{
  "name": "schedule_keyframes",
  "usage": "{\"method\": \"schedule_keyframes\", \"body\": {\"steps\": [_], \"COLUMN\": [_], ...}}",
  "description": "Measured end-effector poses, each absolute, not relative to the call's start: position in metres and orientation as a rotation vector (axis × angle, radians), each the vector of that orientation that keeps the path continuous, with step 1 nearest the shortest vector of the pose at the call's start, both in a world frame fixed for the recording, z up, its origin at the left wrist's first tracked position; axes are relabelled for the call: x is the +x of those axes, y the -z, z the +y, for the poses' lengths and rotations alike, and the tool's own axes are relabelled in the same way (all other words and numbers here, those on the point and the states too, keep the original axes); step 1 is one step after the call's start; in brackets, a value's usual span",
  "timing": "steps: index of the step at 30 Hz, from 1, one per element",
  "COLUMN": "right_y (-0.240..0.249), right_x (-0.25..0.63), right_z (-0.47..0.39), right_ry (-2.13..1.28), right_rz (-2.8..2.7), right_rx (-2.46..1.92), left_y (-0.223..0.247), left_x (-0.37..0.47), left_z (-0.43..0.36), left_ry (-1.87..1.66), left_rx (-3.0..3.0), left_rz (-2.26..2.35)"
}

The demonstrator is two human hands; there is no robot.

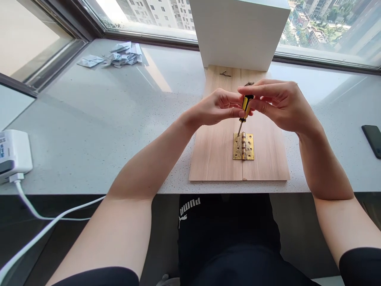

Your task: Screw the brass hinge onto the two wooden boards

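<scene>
A small screwdriver with a yellow and black handle stands slightly tilted, its tip at the upper left hole of a brass hinge. My left hand pinches the lower part of the handle. Around the handle's top close the fingers of my right hand. The hinge lies open and flat across the seam between two light wooden boards. Whether a screw sits under the tip is too small to tell.
Several screws lie at the boards' far end, before a white box. Folded papers rest at the back left. A white charger with a cable is at the left, a dark phone at the right.
</scene>
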State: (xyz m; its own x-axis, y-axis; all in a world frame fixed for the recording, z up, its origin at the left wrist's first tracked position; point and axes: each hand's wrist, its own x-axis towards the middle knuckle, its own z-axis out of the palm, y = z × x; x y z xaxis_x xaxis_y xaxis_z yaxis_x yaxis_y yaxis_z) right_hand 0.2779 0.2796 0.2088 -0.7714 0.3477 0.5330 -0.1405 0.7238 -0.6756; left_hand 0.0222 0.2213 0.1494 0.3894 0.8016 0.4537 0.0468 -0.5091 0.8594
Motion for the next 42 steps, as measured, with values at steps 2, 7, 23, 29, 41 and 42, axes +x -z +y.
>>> {"method": "schedule_keyframes", "body": {"steps": [2, 7, 23, 29, 41, 42], "right_y": [-0.209, -0.214, -0.213, -0.208, -0.201, -0.204], "right_x": [0.279, 0.280, 0.276, 0.275, 0.268, 0.269], "right_z": [0.277, 0.261, 0.256, 0.263, 0.248, 0.250], "right_ry": [-0.972, -0.778, -0.763, -0.839, -0.571, -0.579], "right_rz": [-2.254, -2.281, -2.347, -2.300, -2.251, -2.274], "right_rx": [-0.139, -0.170, -0.224, -0.149, -0.377, -0.346], "left_y": [-0.156, -0.177, -0.180, -0.184, -0.165, -0.162], "left_x": [0.022, 0.026, 0.019, 0.014, 0.024, 0.024], "left_z": [0.217, 0.201, 0.204, 0.205, 0.209, 0.210], "left_ry": [-1.143, -1.128, -1.160, -1.055, -1.178, -1.197], "left_rx": [1.865, 1.889, 1.891, 1.953, 1.890, 1.871], "left_rz": [0.738, 0.873, 0.849, 0.789, 0.882, 0.876]}}
